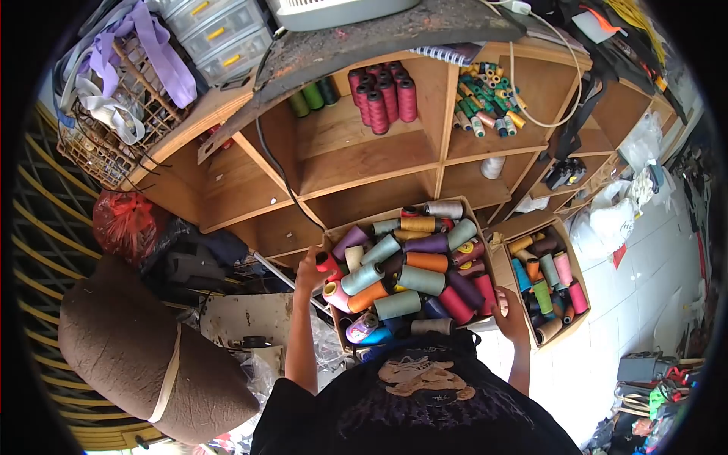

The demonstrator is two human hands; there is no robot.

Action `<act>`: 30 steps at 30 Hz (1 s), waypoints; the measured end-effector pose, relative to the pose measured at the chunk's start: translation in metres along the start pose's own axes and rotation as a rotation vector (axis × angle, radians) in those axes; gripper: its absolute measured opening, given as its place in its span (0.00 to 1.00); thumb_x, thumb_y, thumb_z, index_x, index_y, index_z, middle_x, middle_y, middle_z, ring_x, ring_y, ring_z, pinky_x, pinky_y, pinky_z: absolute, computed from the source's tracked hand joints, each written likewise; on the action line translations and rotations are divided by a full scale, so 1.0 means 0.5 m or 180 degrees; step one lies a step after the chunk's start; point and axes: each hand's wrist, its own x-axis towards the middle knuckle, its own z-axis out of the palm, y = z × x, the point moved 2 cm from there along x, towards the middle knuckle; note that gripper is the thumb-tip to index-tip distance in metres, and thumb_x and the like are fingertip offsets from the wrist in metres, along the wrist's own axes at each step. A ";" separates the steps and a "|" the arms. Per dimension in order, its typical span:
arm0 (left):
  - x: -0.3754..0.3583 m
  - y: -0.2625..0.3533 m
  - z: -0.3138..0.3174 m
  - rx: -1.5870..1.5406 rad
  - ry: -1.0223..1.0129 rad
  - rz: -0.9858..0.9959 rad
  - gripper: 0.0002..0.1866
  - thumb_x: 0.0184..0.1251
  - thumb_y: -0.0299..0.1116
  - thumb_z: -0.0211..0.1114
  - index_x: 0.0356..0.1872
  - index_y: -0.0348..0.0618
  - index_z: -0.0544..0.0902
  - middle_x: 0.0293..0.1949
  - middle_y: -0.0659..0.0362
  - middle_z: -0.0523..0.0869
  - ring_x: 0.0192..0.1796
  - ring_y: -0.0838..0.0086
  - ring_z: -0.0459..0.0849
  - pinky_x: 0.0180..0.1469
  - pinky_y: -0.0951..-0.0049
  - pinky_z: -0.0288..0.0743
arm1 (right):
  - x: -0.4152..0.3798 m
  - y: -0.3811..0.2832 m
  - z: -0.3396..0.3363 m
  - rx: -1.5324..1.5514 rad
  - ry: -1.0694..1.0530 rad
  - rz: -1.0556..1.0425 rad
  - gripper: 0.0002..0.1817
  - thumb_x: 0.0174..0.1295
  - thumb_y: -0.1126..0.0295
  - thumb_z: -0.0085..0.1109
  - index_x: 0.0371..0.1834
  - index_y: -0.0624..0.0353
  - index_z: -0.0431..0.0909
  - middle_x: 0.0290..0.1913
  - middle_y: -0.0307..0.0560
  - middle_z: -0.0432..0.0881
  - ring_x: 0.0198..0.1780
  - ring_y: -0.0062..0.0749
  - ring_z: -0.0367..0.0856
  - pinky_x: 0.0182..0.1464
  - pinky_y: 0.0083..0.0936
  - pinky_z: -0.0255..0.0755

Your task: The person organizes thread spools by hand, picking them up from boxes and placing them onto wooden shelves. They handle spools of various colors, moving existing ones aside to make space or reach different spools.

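Observation:
A cardboard box (485,227) full of thread cones in many colours is in front of my body. My left hand (309,271) is closed at its left rim, with the fingers beside a red cone (327,265). On the opposite side, my right hand (511,314) grips the right rim, close to a magenta cone (484,293). Grey-green cones (422,280), an orange cone (426,262) and purple cones (426,243) lie jumbled on top. The box's near edge is partly hidden by my black shirt (425,402).
A smaller box (541,343) of cones stands at the right on white tiles. Behind is a wooden shelf (364,159) holding maroon cones (383,95) and small spools (485,98). A brown bundle (144,349) is at the left, below a red plastic bag (125,227).

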 end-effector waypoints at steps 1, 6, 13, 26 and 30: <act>-0.020 -0.005 -0.006 -0.0172 0.0070 -0.0010 0.42 0.37 0.36 0.82 0.59 0.48 0.73 0.49 0.47 0.83 0.57 0.53 0.80 0.56 0.59 0.75 | 0.001 0.002 -0.005 -0.0160 -0.0010 -0.0053 0.24 0.60 0.73 0.61 0.60 0.64 0.69 0.54 0.60 0.75 0.55 0.53 0.77 0.58 0.36 0.70; -0.099 -0.009 -0.034 -0.1414 0.1195 0.0266 0.34 0.47 0.32 0.79 0.56 0.43 0.72 0.47 0.48 0.82 0.52 0.59 0.82 0.53 0.62 0.77 | 0.049 -0.067 0.010 -0.0212 -0.0273 -0.0301 0.23 0.59 0.73 0.61 0.58 0.63 0.71 0.53 0.60 0.76 0.56 0.54 0.75 0.59 0.37 0.68; -0.144 0.211 -0.024 -0.6402 -0.0109 0.0197 0.28 0.65 0.40 0.68 0.59 0.33 0.70 0.54 0.47 0.78 0.58 0.59 0.78 0.61 0.61 0.77 | 0.141 -0.243 0.102 0.0201 -0.0758 -0.1140 0.20 0.62 0.67 0.59 0.55 0.62 0.73 0.54 0.57 0.76 0.57 0.51 0.75 0.59 0.37 0.68; -0.073 0.411 0.007 -0.5124 -0.1150 0.0813 0.31 0.60 0.18 0.66 0.64 0.43 0.67 0.58 0.55 0.78 0.62 0.67 0.76 0.66 0.63 0.69 | 0.071 -0.146 0.095 -0.0237 -0.0756 -0.0789 0.20 0.60 0.70 0.61 0.55 0.60 0.73 0.51 0.58 0.77 0.53 0.55 0.76 0.56 0.40 0.70; -0.063 0.364 -0.020 -0.4812 -0.0726 0.0821 0.34 0.54 0.13 0.66 0.64 0.43 0.67 0.58 0.54 0.78 0.62 0.66 0.76 0.67 0.62 0.67 | 0.055 -0.068 0.070 -0.0582 -0.0463 -0.0533 0.20 0.57 0.71 0.62 0.54 0.62 0.73 0.51 0.60 0.76 0.55 0.58 0.74 0.58 0.42 0.68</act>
